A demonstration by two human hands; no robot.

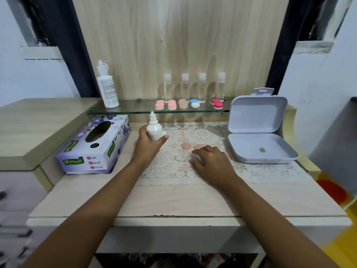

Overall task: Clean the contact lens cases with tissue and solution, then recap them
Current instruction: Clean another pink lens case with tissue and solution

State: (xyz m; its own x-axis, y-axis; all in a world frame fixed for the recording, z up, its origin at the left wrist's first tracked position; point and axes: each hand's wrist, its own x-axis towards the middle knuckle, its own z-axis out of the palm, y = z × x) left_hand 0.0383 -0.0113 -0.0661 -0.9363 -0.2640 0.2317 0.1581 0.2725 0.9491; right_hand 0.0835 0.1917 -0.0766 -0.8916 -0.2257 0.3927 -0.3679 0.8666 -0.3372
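My left hand (148, 145) grips a small white solution bottle (154, 129) upright over the left part of the lace mat (168, 169). Two peach caps (186, 146) lie loose on the mat, off their case. The clear uncapped lens case (180, 157) sits just in front of them. My right hand (209, 161) rests on the mat with its fingertips touching the right end of that case. Several capped lens cases (172, 104) in pink, peach, blue-white and magenta stand in a row on the glass shelf (135, 110).
A purple tissue box (92, 149) lies left of the mat. An open grey plastic box (258, 140) stands at the right. On the shelf are a tall white bottle (107, 86) and several clear small bottles (194, 87). Bare tabletop lies in front of the mat.
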